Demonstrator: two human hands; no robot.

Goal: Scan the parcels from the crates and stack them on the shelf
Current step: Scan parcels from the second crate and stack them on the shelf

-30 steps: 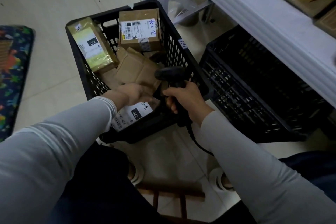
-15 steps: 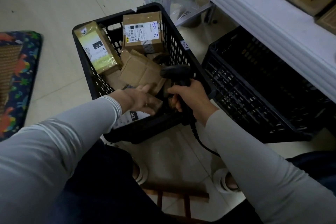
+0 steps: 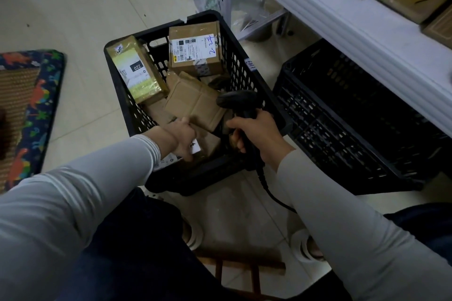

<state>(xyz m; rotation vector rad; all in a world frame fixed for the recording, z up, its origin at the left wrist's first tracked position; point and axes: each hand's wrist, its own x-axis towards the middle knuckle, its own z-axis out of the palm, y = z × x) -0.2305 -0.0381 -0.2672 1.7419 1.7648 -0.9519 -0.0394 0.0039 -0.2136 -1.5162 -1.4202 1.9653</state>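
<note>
Left hand point(image 3: 182, 135) grips creased cardboard parcel point(image 3: 193, 102) — perforated crate point(image 3: 247, 73).

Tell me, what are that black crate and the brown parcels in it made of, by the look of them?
The crate looks like moulded plastic, matte black: its walls are a regular grid of holes. The brown parcels look like plain cardboard, dull and creased at the folds. The yellowish parcel has a slight sheen, perhaps tape or film over card.

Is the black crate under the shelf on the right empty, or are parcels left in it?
It looks empty: the right-hand crate shows only bare dark mesh walls, though its depths are dim. The crate by the hands holds several parcels.
</note>
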